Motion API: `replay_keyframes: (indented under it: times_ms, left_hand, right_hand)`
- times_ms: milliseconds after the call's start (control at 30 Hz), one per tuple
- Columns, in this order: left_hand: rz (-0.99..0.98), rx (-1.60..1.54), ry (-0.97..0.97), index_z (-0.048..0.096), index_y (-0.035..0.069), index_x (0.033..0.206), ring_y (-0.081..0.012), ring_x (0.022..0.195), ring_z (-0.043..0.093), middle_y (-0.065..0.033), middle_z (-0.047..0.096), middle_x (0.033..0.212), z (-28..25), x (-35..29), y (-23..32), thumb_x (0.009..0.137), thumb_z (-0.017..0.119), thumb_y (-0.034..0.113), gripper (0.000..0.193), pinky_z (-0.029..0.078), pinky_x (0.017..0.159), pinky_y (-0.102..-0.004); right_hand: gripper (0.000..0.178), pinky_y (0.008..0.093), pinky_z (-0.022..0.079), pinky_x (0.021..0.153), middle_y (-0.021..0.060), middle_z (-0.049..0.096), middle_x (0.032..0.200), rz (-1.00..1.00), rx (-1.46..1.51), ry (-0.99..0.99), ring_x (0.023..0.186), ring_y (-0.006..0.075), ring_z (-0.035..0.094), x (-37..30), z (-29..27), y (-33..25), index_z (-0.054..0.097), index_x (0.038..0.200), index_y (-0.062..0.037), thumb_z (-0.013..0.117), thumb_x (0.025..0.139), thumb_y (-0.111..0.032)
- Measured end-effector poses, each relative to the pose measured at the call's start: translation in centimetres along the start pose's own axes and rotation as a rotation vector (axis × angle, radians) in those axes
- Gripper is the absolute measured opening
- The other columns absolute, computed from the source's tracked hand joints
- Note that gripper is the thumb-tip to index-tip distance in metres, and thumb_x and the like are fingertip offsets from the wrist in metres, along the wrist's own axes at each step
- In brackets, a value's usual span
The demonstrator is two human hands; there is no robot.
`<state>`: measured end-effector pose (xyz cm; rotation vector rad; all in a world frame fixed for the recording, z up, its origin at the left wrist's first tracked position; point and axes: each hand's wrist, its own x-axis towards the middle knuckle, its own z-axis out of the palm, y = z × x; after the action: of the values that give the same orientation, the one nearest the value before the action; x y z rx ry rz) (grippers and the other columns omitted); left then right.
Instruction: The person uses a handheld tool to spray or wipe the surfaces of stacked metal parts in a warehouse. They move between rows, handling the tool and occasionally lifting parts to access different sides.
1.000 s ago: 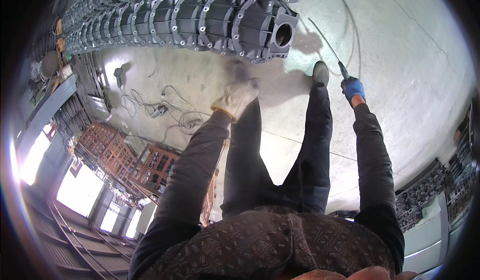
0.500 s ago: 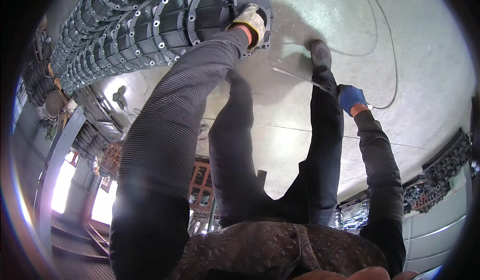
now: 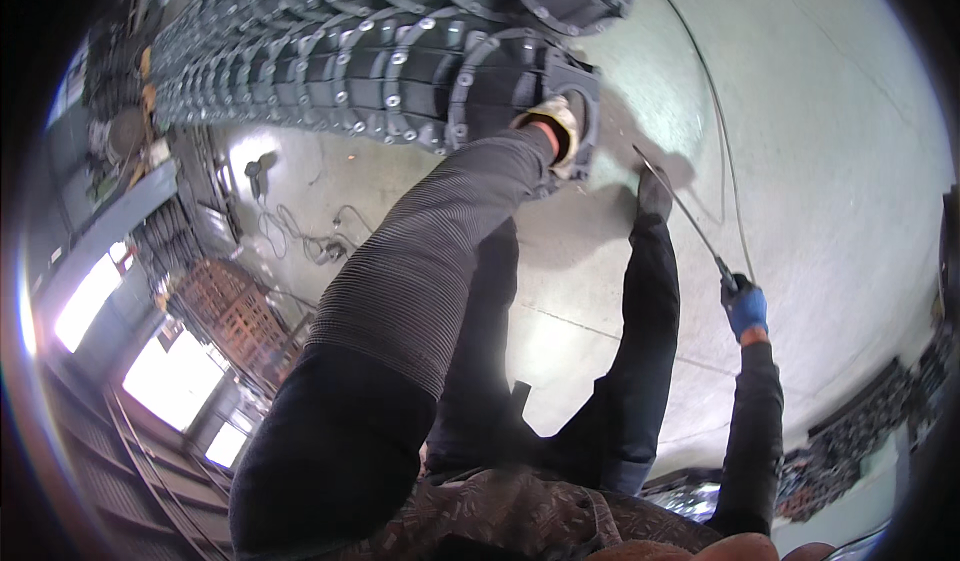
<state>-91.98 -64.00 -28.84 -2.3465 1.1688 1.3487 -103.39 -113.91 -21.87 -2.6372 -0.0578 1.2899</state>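
My left hand (image 3: 556,127), in a pale glove with a yellowish cuff, is at the end flange of a dark grey cast-metal housing (image 3: 590,96). It appears to grip the flange edge, though its fingers are mostly hidden. Similar housings with ringed flanges and bolt holes lie end to end in long rows. Out to the right, my right hand (image 3: 745,308), in a blue glove, is closed round the handle of an air blow gun (image 3: 690,223). The gun's long thin tube points up and left, its tip in the air near my right shoe.
A grey hose (image 3: 720,111) runs from near my right hand to the far side. On the concrete floor at left lie a tangled cable (image 3: 290,223) and a dark tool (image 3: 256,174). A brown crate (image 3: 235,306) stands at lower left; dark metal parts (image 3: 870,406) line the right.
The view has shifted, showing more of a second housing row. My right hand has come round, and the thin tube now points more steeply away from me. My left hand stays at the flange.
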Motion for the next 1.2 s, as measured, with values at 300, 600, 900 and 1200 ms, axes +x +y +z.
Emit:
replay_keyframes:
  times_ms: [300, 600, 900, 1200]
  left_hand:
    - [0.056, -0.197, 0.193, 0.082, 0.023, 0.086, -0.0221, 0.087, 0.073, -0.0024, 0.078, 0.084, -5.9, -19.8, 5.3, 0.084, 0.069, 0.064, 0.043, 0.043, 0.093, -0.0405]
    - [-0.267, -0.89, 0.403, 0.08, 0.009, 0.082, -0.0341, 0.083, 0.071, -0.0176, 0.073, 0.081, 0.4, -43.2, 11.5, 0.083, 0.069, 0.065, 0.057, 0.049, 0.086, -0.0427]
    - [-0.878, -1.09, 0.51, 0.076, 0.013, 0.112, -0.0341, 0.096, 0.071, -0.0167, 0.075, 0.101, 16.9, -53.2, 16.5, 0.091, 0.063, 0.064, 0.057, 0.052, 0.092, -0.0415]
    - [-1.224, -1.582, 0.573, 0.07, 0.011, 0.123, -0.031, 0.097, 0.072, -0.0159, 0.075, 0.104, 26.7, -59.8, 19.0, 0.093, 0.062, 0.042, 0.044, 0.055, 0.089, -0.0403]
  right_hand:
    - [0.021, 0.0494, 0.058, 0.074, 0.018, 0.076, 0.091, -0.139, 0.036, 0.215, 0.086, 0.0416, 0.073, -0.5, -10.8, -7.0, 0.074, 0.108, -0.0127, 0.062, 0.095, -0.024]
    - [0.032, 0.057, 0.056, 0.086, 0.0241, 0.074, 0.104, -0.239, -0.421, -0.001, 0.1, 0.0462, 0.07, 5.2, -13.4, -27.2, 0.074, 0.104, -0.0098, 0.055, 0.096, -0.033]
    - [0.032, 0.0535, 0.056, 0.091, 0.0243, 0.073, 0.108, -0.286, -0.402, 0.201, 0.102, 0.0444, 0.07, 8.1, -9.6, -44.1, 0.076, 0.104, -0.0111, 0.051, 0.095, -0.028]
    - [0.034, 0.0514, 0.057, 0.092, 0.0251, 0.072, 0.11, 0.004, -0.539, 0.018, 0.107, 0.0446, 0.07, 7.6, -9.6, -40.9, 0.078, 0.108, -0.0084, 0.058, 0.089, -0.027]
